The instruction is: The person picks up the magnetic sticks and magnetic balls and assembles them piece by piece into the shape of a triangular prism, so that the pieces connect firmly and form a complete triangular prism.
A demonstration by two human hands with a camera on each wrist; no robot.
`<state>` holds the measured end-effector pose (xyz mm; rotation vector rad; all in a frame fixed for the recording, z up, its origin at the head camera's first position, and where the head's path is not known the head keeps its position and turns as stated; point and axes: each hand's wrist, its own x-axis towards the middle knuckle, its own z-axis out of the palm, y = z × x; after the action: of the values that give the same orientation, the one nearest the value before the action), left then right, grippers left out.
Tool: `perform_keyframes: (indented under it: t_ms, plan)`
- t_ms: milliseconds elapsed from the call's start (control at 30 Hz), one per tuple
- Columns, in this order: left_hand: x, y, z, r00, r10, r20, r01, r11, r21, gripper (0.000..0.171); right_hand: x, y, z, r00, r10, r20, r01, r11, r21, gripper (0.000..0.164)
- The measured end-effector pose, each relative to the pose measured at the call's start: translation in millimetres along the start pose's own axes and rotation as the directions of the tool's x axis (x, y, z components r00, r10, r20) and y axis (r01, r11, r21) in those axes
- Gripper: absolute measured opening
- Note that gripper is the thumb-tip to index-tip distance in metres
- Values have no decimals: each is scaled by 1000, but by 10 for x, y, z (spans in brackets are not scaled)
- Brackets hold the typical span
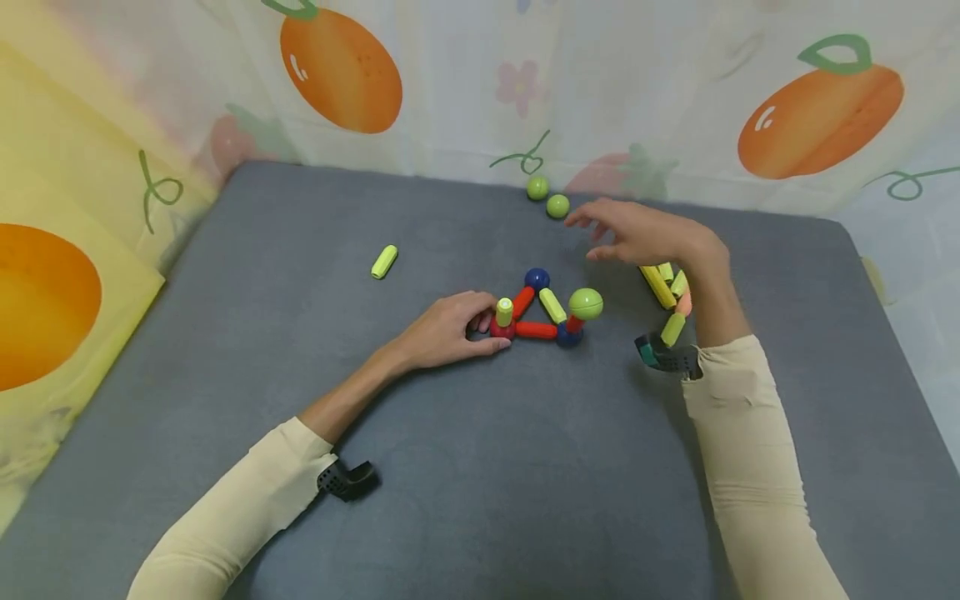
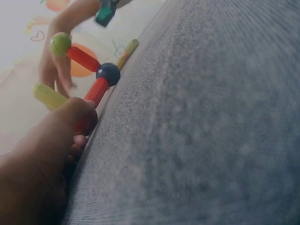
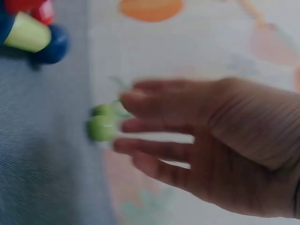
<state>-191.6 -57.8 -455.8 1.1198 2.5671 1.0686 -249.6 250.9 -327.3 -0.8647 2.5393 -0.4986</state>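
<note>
In the head view my left hand pinches the red ball at the near-left corner of a triangle of rods and balls. A yellow-green rod stands upright on that ball. Red rods and a yellow-green rod link it to a far blue ball and a near-right blue ball. From the latter a short red rod rises, topped by a green ball. My right hand, fingers loosely extended and holding nothing, hovers beside two loose green balls.
A single yellow-green rod lies on the grey table, left of the triangle. Several yellow, green and orange rods lie near the right wrist. A fruit-patterned curtain borders the table's far edge.
</note>
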Motion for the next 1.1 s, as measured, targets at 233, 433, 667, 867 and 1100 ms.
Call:
perform_keyframes:
  t_ms: [233,433,667,867,1100]
  plan:
    - [38,24,53,1000,0,-5,0,1000,3,27,544,293,62,997,70,-12,-71,987,-146,63]
    - [93,36,90,1000,5,8,-5,1000,1,28,524,404,156,994,109,-5,-107,972,-209,47]
    - [93,25,66,1000,18,2,-18,1000,4,31,206,326,187,980,187,-67,-192,978,-80,43]
    - [73,-8,63,1000,19,-4,-19,1000,3,32,-176,-65,157,959,68,-276,-62,998,30,38]
    - [75,-13,74,999,36,-7,-36,999,-5,32,-390,-665,158,896,-295,-331,299,953,-41,30]
